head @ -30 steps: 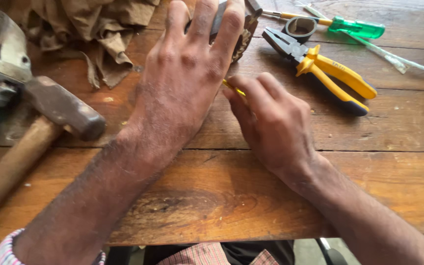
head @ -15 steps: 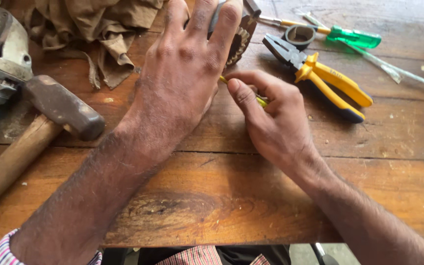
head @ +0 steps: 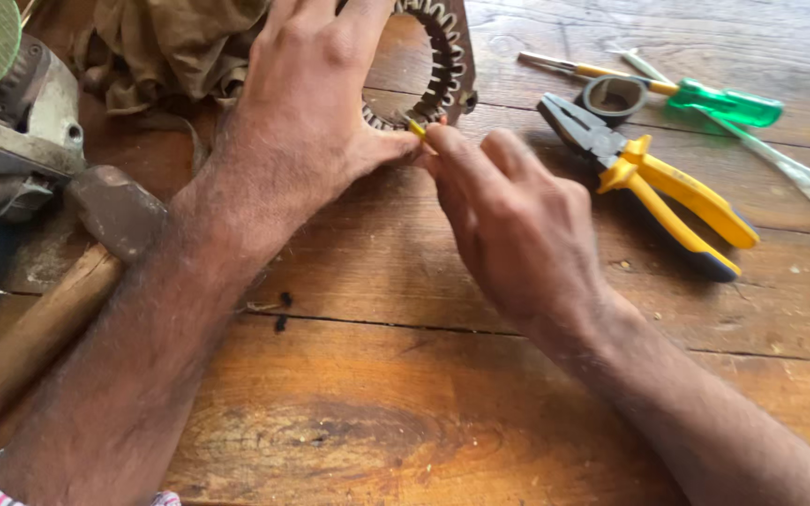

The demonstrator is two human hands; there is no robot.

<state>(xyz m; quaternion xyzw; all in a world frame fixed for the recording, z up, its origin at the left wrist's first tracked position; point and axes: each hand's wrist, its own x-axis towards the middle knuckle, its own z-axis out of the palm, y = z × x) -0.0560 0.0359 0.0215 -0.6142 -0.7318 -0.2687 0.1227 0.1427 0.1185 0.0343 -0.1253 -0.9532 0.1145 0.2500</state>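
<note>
The left hand (head: 316, 112) lies flat over a toothed metal motor ring (head: 442, 56), pinning it to the wooden table (head: 405, 412). The right hand (head: 517, 225) has moved up against the left thumb, fingertips pinched on a small yellow sliver (head: 415, 126) at the ring's edge. Yellow-handled pliers (head: 649, 183) and a green screwdriver (head: 705, 96) lie beyond the right hand; a hammer (head: 77, 253) sits beside the left forearm.
</note>
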